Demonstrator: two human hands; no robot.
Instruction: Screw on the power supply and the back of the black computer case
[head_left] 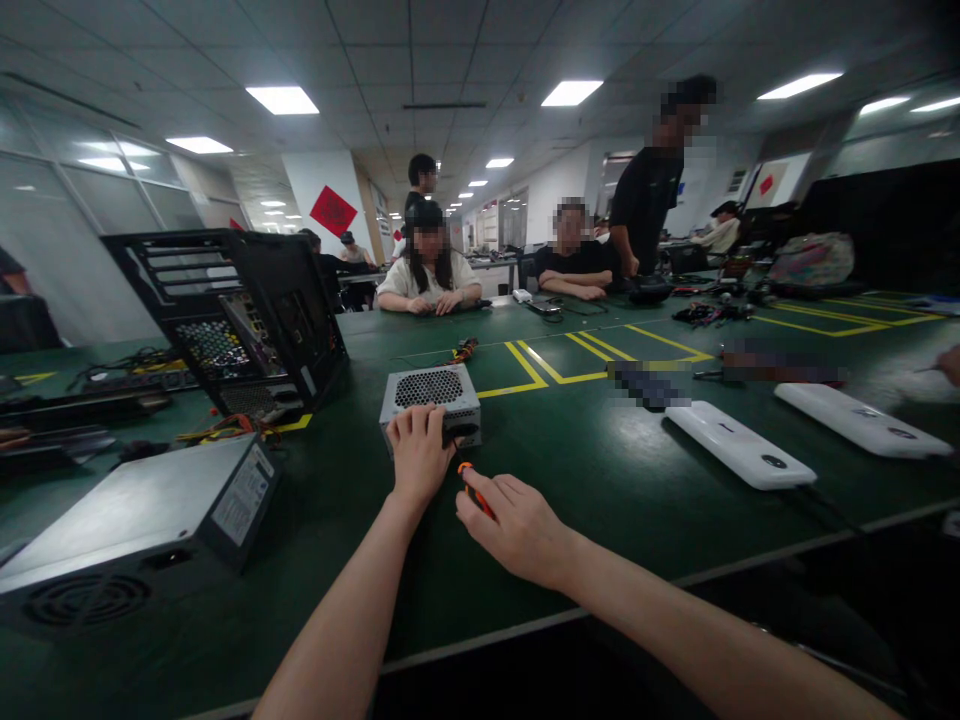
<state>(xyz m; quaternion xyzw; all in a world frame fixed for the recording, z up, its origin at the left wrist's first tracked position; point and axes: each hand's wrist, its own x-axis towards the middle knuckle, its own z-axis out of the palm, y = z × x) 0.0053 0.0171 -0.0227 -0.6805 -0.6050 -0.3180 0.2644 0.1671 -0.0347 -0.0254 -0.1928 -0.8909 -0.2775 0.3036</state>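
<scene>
A small grey computer power supply (450,388) with a honeycomb fan grille stands on the green table ahead of me. My left hand (418,455) grips its near left side, fingers bent over the top edge. My right hand (521,528) is closed around the orange and black handle of a screwdriver (478,495). The screwdriver points up and away towards the near face of the power supply, close to my left fingers. Whether its tip touches a screw I cannot tell. Behind the power supply lies a bundle of coloured cables (465,349).
A larger power supply (127,500) lies at the left, before an open black computer case (300,320). Two white power banks (739,445) lie at the right beside a blurred dark item (646,385). Yellow tape marks the table (570,560). People sit and stand beyond it.
</scene>
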